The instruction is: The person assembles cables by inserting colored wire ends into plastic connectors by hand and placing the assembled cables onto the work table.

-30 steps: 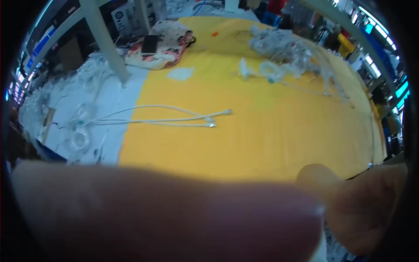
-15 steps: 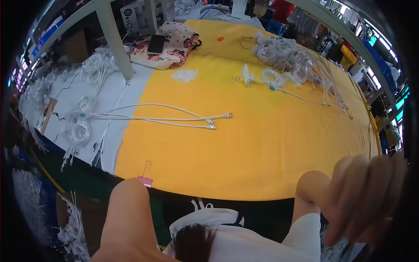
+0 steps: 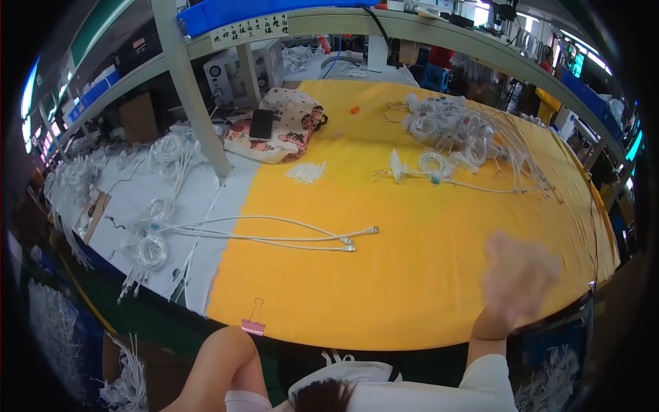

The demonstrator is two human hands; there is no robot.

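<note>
My right hand is raised over the right front part of the yellow cloth. It is smeared by motion, so its fingers and anything in them cannot be made out. Of my left arm only the bent elbow shows at the front edge; the left hand is out of sight. White cables with metal plugs stretch from coiled bundles on the left onto the cloth. Beyond my right hand, a single coiled cable lies before a large heap of bagged cable coils.
A pink binder clip sits on the front edge. Small white pieces lie in a pile near a black phone on a patterned fabric bag. A metal post and a shelf rail frame the far side.
My right hand has moved from the lower right edge inward over the cloth. The view has tilted upward, showing more of the shelf. Cables and other table items have stayed put.
</note>
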